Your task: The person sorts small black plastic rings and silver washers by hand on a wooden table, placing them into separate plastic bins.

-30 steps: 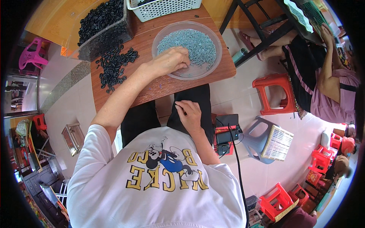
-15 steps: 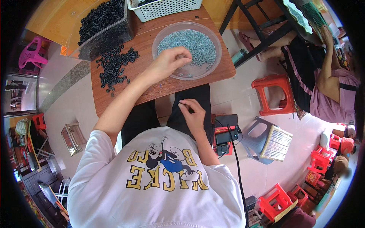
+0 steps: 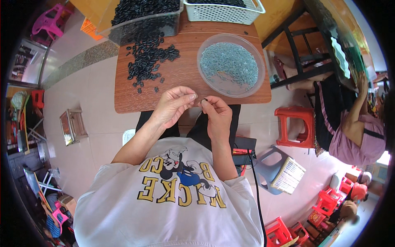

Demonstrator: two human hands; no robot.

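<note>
My left hand (image 3: pixel 176 106) and my right hand (image 3: pixel 218 115) are close together over the table's near edge, fingertips almost meeting. Thumb and forefinger of the right hand pinch a small black piece (image 3: pixel 204 100). The left hand's fingertips are pressed together; whatever is between them is too small to make out. Ahead and to the right stands a round clear plastic bowl (image 3: pixel 200 82) holding many small silvery-blue metal pins or screws (image 3: pixel 230 61). Loose black oval plastic pieces (image 3: pixel 150 57) lie in a pile at the left of the table.
The brown wooden table (image 3: pixel 185 74) carries a clear bin (image 3: pixel 164 31) of black pieces and a white perforated basket (image 3: pixel 222 14). At right are a red stool (image 3: pixel 295 125), a grey-blue chair (image 3: pixel 269 166) and another seated person (image 3: pixel 349 119). A black cable (image 3: pixel 256 181) hangs beside me.
My left hand has come back from the bowl toward me. My right hand has risen from my lap to meet it. The view has shifted, so the table appears lower and further right.
</note>
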